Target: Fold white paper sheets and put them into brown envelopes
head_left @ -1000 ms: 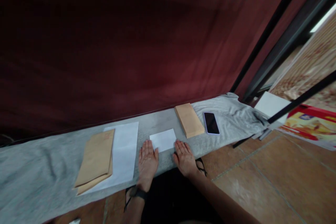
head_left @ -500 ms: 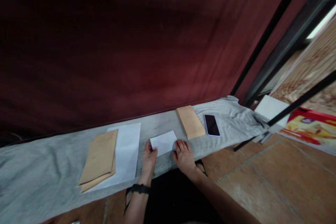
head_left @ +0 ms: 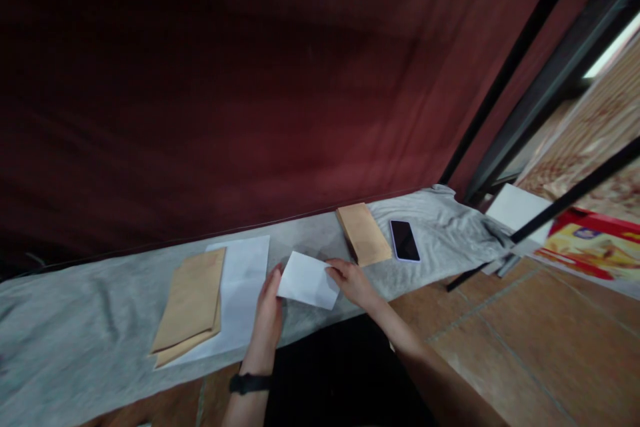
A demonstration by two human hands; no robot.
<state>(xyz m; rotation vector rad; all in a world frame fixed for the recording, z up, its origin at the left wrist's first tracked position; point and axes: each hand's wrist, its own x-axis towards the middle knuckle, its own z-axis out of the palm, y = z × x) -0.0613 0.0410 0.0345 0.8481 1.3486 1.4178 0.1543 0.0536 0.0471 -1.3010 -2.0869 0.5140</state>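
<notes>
Between my two hands is a small white sheet of paper (head_left: 309,280), probably folded, tilted and raised above the grey cloth. My left hand (head_left: 271,300) grips its left edge, with the fingers partly hidden behind it. The fingers of my right hand (head_left: 350,280) pinch the upper right edge. To the left, several brown envelopes (head_left: 193,300) overlap on top of larger white paper sheets (head_left: 245,280). Just beyond my right hand lies a stack of brown envelopes (head_left: 365,233).
A phone (head_left: 405,240) with a dark screen lies right of the envelope stack. Grey cloth (head_left: 85,320) covers the long narrow surface, backed by a dark red panel (head_left: 250,113). Black frame bars (head_left: 500,87) and a red and yellow box (head_left: 595,247) stand at the right.
The white paper has been lifted and turned clockwise from lying on the cloth. My left hand has moved to its left edge, and my right hand now pinches the upper right edge.
</notes>
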